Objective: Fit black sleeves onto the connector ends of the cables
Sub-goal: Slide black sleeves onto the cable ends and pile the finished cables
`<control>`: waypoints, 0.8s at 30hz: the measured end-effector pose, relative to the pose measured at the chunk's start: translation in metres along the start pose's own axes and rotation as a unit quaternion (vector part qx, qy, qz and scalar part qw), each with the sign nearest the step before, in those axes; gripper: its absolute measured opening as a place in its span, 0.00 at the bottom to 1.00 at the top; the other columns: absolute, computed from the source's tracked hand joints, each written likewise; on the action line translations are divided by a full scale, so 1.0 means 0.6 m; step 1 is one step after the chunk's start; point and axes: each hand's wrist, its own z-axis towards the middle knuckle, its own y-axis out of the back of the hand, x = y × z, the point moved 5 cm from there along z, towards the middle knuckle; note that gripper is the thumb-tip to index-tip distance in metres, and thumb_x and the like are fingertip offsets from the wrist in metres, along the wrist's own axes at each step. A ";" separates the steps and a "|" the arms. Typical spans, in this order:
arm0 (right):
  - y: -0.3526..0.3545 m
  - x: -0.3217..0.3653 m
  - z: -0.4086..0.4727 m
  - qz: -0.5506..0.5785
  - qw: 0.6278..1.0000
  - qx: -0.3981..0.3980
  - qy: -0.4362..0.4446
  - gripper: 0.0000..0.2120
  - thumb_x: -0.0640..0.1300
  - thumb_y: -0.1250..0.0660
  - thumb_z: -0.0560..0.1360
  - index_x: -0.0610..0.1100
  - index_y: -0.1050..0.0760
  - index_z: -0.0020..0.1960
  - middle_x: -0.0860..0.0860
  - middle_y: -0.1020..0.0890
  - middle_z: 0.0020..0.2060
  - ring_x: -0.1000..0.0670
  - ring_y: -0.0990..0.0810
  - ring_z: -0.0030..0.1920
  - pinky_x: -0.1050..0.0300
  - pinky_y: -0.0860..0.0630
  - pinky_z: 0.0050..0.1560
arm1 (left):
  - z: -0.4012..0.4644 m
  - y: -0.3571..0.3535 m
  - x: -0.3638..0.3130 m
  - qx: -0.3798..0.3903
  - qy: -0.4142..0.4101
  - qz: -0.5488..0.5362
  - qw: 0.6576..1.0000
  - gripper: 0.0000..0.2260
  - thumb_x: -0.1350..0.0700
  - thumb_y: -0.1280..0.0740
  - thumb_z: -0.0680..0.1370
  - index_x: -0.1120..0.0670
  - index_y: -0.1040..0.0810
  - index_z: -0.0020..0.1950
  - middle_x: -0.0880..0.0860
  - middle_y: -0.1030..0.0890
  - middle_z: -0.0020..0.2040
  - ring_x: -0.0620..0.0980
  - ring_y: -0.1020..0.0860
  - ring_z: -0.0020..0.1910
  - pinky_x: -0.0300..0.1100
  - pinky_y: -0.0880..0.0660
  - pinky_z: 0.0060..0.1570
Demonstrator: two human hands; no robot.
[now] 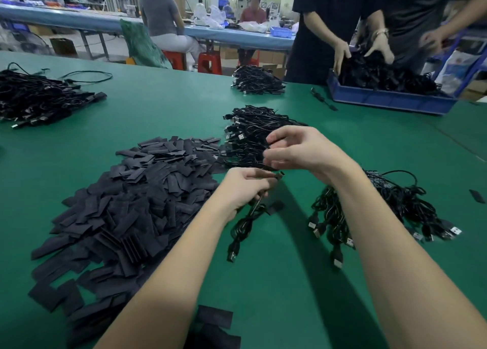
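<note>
Left hand (pixel 245 188): its fingers (pixel 257 176) are curled round a black cable (pixel 242 225), gripping it just below the small connector tip (pixel 280 175), which pokes out toward the right hand.
Right hand (pixel 295 150): hovers just above and beyond that tip, fingers (pixel 274 139) bent and drawn close together; whether they pinch a sleeve cannot be told (blur hides it).
Held cable: the rest of it hangs down from the left hand onto the green worktop (pixel 163 111), ending in a larger plug (pixel 232 256).
Sleeve pile (pixel 131 203): a big heap of flat black sleeves lies to the left of the hands, with a couple of strays near the bottom edge (pixel 214 317).
Cable bundles: one heap (pixel 250 135) sits just behind the right hand, another (pixel 382 211) lies under the right forearm.
Progress: judged as mid-run; the held connector looks bare, so this fitting is not yet done, and the size of the sleeve pile suggests much work remains. Which bundle is finished cannot be told.
Further out: more cable heaps at far left (pixel 39 98) and centre back (pixel 257 81), and a blue tray (pixel 390 99) of cables handled by other people.
Writing: none readable anywhere.
</note>
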 end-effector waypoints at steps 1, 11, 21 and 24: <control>0.016 -0.014 -0.012 0.026 0.999 -0.025 0.009 0.10 0.35 0.22 0.71 0.45 0.16 0.50 0.49 0.13 0.41 0.52 0.16 0.40 0.62 0.19 0.42 | 0.003 0.006 0.001 0.003 0.004 -0.018 1.000 0.05 0.62 0.26 0.75 0.53 0.15 0.45 0.49 0.16 0.34 0.42 0.24 0.29 0.31 0.29 0.30; 0.014 -0.101 -0.062 0.310 0.947 -0.078 0.034 0.12 0.38 0.22 0.62 0.46 0.15 0.45 0.47 0.13 0.47 0.55 0.15 0.46 0.66 0.21 0.44 | -0.008 0.013 -0.002 0.100 0.080 -0.128 0.983 0.06 0.62 0.26 0.75 0.56 0.14 0.51 0.53 0.15 0.42 0.43 0.21 0.34 0.32 0.25 0.35; -0.001 -0.099 -0.065 0.343 0.937 -0.066 0.022 0.09 0.38 0.23 0.64 0.46 0.15 0.43 0.47 0.12 0.46 0.56 0.15 0.46 0.66 0.21 0.45 | -0.018 0.003 -0.006 0.147 0.087 -0.157 0.973 0.08 0.57 0.23 0.65 0.53 0.11 0.44 0.52 0.15 0.43 0.43 0.21 0.34 0.32 0.24 0.36; 0.000 -0.101 -0.069 0.342 0.938 -0.050 0.016 0.10 0.38 0.24 0.64 0.45 0.16 0.45 0.48 0.12 0.47 0.56 0.15 0.45 0.66 0.21 0.45 | -0.023 0.002 -0.009 0.156 0.086 -0.160 0.971 0.08 0.59 0.24 0.66 0.54 0.11 0.44 0.53 0.15 0.43 0.43 0.20 0.34 0.31 0.24 0.36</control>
